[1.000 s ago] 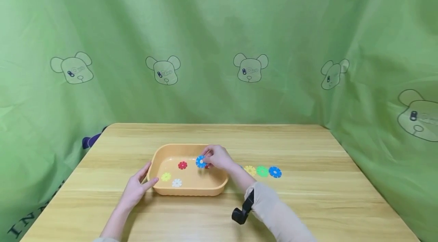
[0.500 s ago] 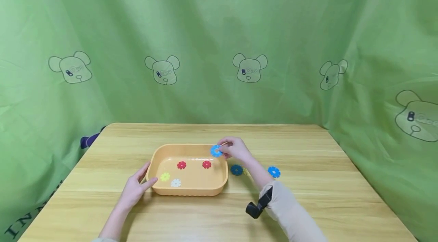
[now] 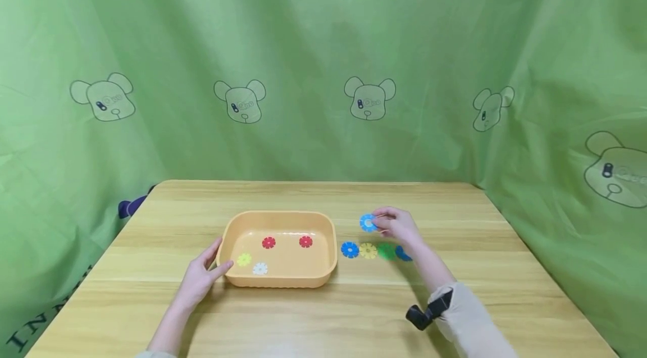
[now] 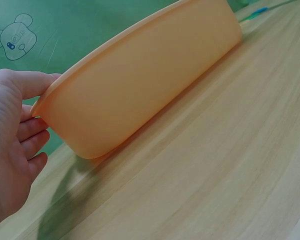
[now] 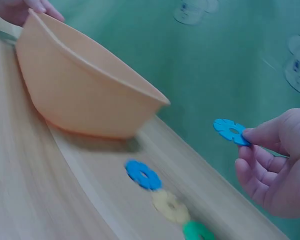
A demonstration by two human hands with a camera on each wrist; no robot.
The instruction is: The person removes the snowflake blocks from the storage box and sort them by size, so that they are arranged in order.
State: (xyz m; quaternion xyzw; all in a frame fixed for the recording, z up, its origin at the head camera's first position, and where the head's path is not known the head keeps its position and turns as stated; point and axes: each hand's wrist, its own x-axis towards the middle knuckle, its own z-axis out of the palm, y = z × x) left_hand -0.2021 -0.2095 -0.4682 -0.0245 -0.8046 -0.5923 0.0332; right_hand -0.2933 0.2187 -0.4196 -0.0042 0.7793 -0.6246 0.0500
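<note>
My right hand (image 3: pixel 399 226) pinches a blue notched plastic disc (image 3: pixel 368 222) between thumb and fingers, raised above the table to the right of an orange tub (image 3: pixel 280 282). My left hand (image 3: pixel 197 279) grips the tub's left end, thumb over the rim, as the left wrist view also shows. Inside the tub lie two red discs, a yellow disc (image 3: pixel 244 259) and a white disc (image 3: pixel 260 268). On the table right of it is a row: a blue disc (image 5: pixel 143 174), a pale yellow disc (image 5: pixel 170 206), a green disc (image 3: pixel 386 251) and another blue disc (image 3: pixel 402 253), partly behind my right forearm.
The wooden table (image 3: pixel 303 324) reaches back to a green curtain (image 3: pixel 303 66) printed with bear heads. A black strap with a small device (image 3: pixel 427 313) sits on my right sleeve. Something purple (image 3: pixel 132 207) shows beyond the table's left edge.
My right hand has carried the blue disc out of the tub, over its right wall and further right above the row. My left hand stays on the tub.
</note>
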